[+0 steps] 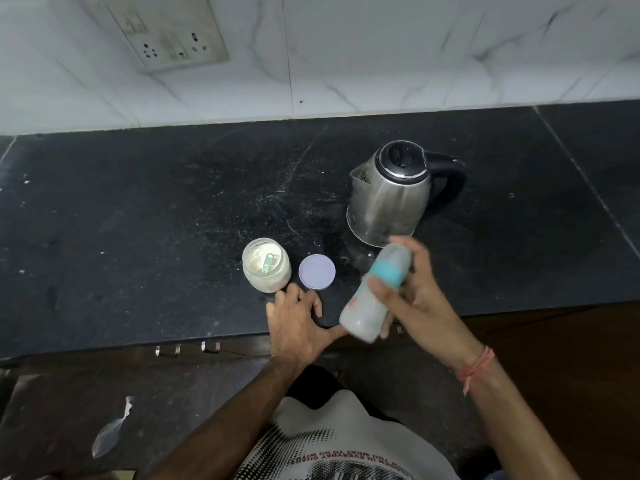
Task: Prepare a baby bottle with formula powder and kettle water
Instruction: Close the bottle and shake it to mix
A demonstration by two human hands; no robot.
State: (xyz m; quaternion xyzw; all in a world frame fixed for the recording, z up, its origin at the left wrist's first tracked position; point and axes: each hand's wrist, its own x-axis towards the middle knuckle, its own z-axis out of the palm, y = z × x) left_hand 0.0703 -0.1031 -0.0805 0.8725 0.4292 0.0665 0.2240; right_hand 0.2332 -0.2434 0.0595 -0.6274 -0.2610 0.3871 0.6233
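Observation:
My right hand (414, 296) grips a baby bottle (363, 308) with a teal collar, tilted above the counter's front edge; the bottle is blurred and looks milky inside. Just left of it my left hand (298, 323) rests flat on the black counter (138, 220), fingers spread, its thumb near the bottle's base. An open glass jar of formula powder (266, 268) with a small green scoop inside stands past my left hand. Its lilac lid (317, 271) lies beside it. A steel kettle (391, 199) with a black lid and handle stands behind the bottle.
A white marble-tiled wall with a switch-and-socket plate (166, 29) backs the counter. Cabinet handles (187, 348) sit under the front edge. A crumpled clear wrapper (110, 434) lies on the floor at lower left.

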